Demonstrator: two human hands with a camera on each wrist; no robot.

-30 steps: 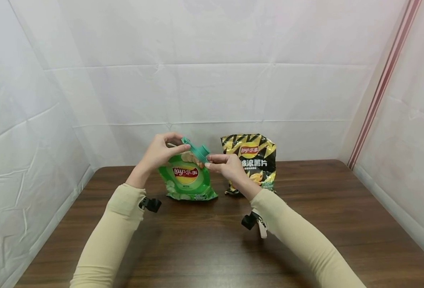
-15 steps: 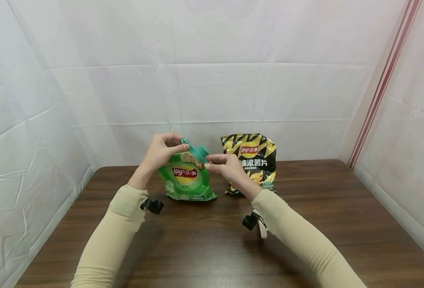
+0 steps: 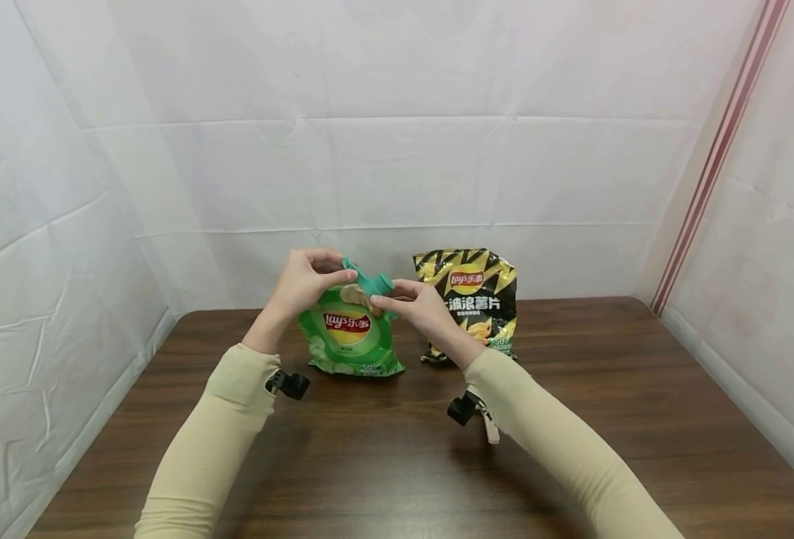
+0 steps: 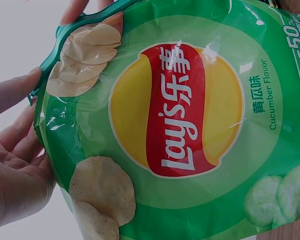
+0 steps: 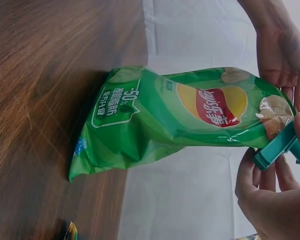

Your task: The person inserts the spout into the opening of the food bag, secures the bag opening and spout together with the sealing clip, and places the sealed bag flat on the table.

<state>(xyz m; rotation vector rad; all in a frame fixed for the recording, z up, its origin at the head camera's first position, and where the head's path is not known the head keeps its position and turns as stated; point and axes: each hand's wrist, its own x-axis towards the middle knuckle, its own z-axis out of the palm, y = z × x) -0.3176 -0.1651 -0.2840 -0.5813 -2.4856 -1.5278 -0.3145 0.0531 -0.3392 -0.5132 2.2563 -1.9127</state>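
A green bag of cucumber-flavour potato chips (image 3: 347, 346) stands on the table, tilted a little. Across its top edge lies a teal bag clip (image 3: 370, 284) with a round spout, slanting down to the right. My left hand (image 3: 302, 284) pinches the upper left end of the clip and the bag's top corner. At the clip's lower right end, the thumb of my right hand (image 3: 427, 311) presses on the front while its fingers lie behind. The right wrist view shows the clip's squared end (image 5: 269, 156) between that hand's thumb and fingers.
To the right, a black and yellow bag of chips (image 3: 471, 303) stands upright near the table's back edge. The brown wooden table (image 3: 370, 464) is bordered by white cloth walls (image 3: 397, 172) behind and at both sides.
My right hand has shifted slightly left and up, its thumb now farther over the clip's front. The left hand stays nearly where it was, and the green bag has barely moved.
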